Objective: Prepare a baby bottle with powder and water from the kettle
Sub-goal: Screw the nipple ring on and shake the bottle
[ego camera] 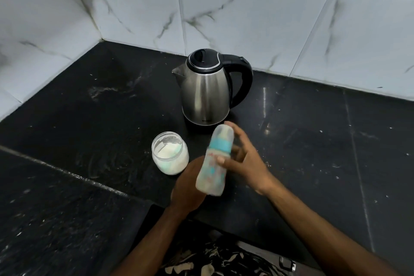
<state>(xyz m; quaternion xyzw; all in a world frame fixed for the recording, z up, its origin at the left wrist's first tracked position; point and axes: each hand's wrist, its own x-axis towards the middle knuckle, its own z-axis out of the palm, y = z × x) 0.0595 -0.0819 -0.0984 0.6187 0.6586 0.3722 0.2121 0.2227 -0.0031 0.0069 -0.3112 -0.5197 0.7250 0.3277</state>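
A baby bottle (211, 170) with a teal collar and a clear cap over the teat is held tilted above the counter, and it looks blurred. My left hand (187, 186) curls round its lower body from the left, with the fingers hidden behind it. My right hand (245, 159) holds its middle, thumb on the front and fingers stretched behind the collar. A steel kettle (205, 89) with a black lid and handle stands just beyond, lid down. An open glass jar of white powder (169, 155) stands to the left of the bottle.
The black stone counter (313, 141) meets white marble-look wall tiles (246, 18) at the back and left. A raised counter step (67, 172) runs diagonally at the left. The counter's front edge is near my body.
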